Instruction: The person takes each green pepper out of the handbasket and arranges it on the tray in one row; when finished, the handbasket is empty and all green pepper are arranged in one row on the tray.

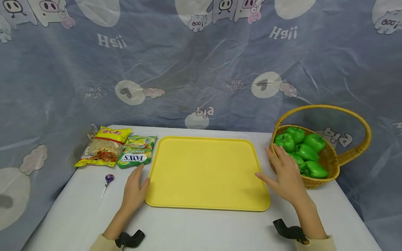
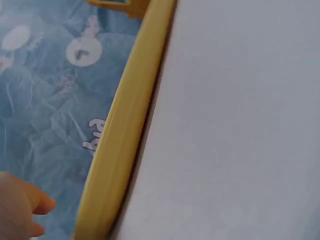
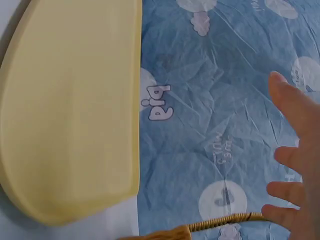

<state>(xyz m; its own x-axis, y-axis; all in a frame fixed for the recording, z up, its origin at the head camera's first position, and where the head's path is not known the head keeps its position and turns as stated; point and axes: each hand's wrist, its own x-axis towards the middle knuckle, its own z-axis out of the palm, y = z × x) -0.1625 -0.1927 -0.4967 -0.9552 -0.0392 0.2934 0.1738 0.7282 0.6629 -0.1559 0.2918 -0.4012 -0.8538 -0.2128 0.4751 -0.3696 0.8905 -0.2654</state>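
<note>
A yellow rectangular tray (image 1: 207, 174) lies flat on the white table, between both hands. My left hand (image 1: 134, 190) is beside its lower left edge, fingers extended, the thumb close to the rim; whether it touches cannot be told. Over the tray's right edge, my right hand (image 1: 285, 174) is spread with the thumb apart and holds nothing. Its fingertips overlap the near side of a wicker basket (image 1: 337, 170) in the head view. Green bell peppers (image 1: 309, 151) fill that basket. In the right wrist view, the right hand's fingers (image 3: 292, 192) are straight and separated.
Left of the tray lie a yellow bag of dry food (image 1: 105, 146) and a green FOX'S packet (image 1: 137, 150). A purple lollipop (image 1: 109, 178) with a white stick is nearer the table's left edge. The basket's tall handle (image 1: 323, 106) arches up at the right. Patterned grey-blue cloth (image 1: 194, 69) hangs behind.
</note>
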